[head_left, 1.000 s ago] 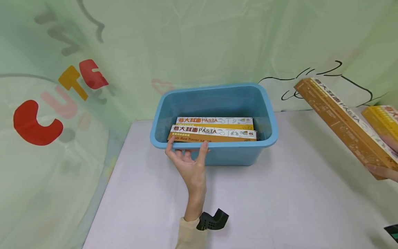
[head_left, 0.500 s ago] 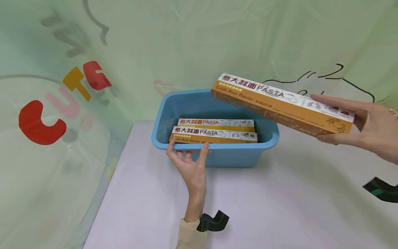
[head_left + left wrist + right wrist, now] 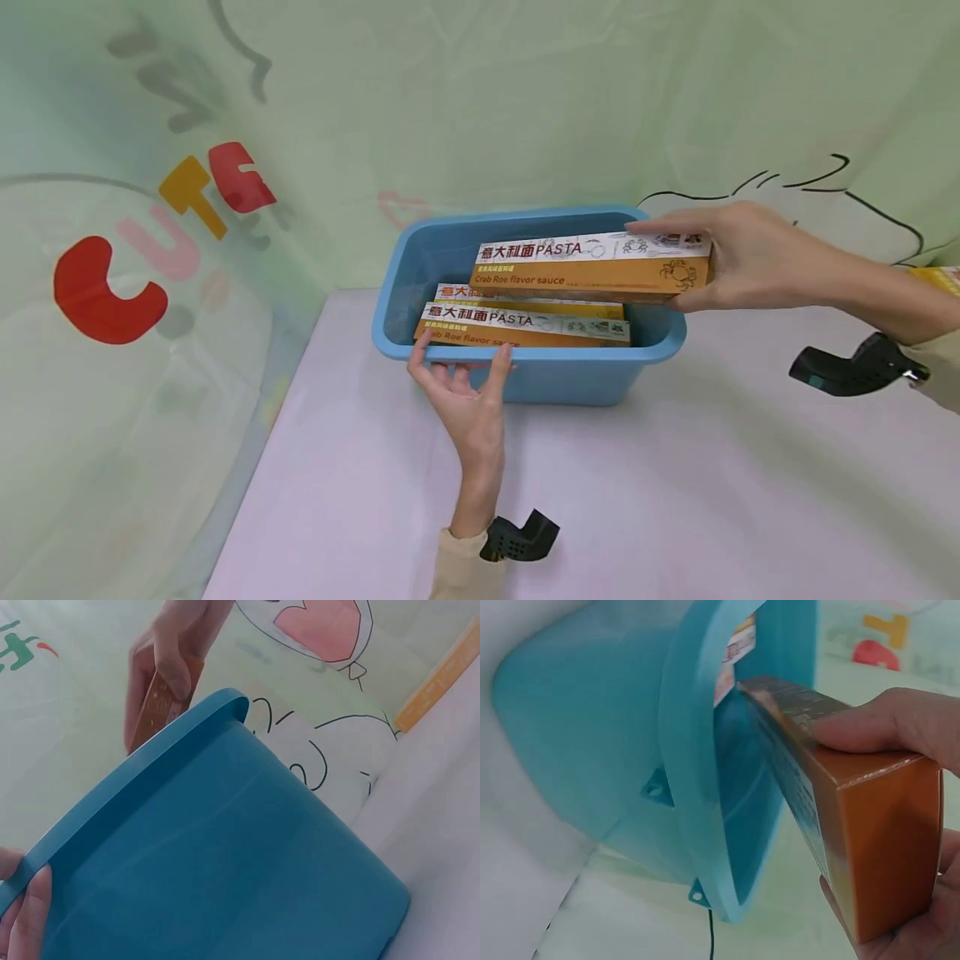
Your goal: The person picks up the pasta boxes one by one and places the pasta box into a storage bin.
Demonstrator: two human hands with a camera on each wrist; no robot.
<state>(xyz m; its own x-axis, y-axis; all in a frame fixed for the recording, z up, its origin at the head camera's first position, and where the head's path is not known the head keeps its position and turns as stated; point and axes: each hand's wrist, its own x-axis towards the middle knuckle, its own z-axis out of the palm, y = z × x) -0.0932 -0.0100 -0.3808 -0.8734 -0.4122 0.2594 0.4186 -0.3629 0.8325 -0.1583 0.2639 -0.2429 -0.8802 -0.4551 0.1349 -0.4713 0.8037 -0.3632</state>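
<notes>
In the head view, a blue plastic bin stands on the table with two pasta boxes inside. Nearest the front rim lies an orange-and-white crab roe pasta box; a yellow-and-white one is partly hidden behind it. My left hand grips the bin's front rim, its fingertips also showing on the rim in the left wrist view. Over the bin's right half, my right hand holds another crab roe pasta box by its right end. Seen from the right wrist, this box points into the bin's opening.
At the right edge of the head view, part of a yellow box shows behind the right forearm. A printed green cloth hangs right behind the bin and along the left. The white table extends in front and to the right.
My right hand has brought the held pasta box from the far right leftward, levelling it and lowering it over the bin. The left hand keeps its grip on the rim.
</notes>
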